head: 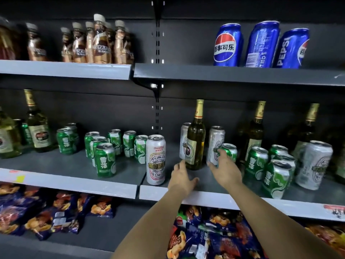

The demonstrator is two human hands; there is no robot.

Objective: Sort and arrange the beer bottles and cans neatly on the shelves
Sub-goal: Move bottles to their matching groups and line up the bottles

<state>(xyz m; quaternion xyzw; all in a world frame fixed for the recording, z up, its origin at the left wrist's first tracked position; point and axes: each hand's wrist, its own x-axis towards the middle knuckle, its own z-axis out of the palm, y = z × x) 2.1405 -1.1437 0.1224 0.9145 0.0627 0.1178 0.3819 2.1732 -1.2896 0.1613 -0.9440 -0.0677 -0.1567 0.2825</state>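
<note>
On the middle shelf [205, 198] a green beer bottle [196, 141] with a gold neck stands between two tall silver cans [183, 139] [216, 140]. My left hand [182, 179] reaches in with straight fingers, its fingertips at the bottle's lower left. The fingers of my right hand [225, 170] touch the right silver can and a small green can [230, 151] beside it; no grip shows. A tall white can [155, 159] stands at the shelf front, left of my hands. Several green cans [105, 159] sit scattered on the left section.
More green cans [276, 178], a silver can [315, 165] and dark bottles [254, 133] crowd the right. Two bottles [38, 126] stand far left. Pepsi cans [227, 45] and coffee bottles [100, 42] fill the top shelf. Snack bags [205, 238] lie below.
</note>
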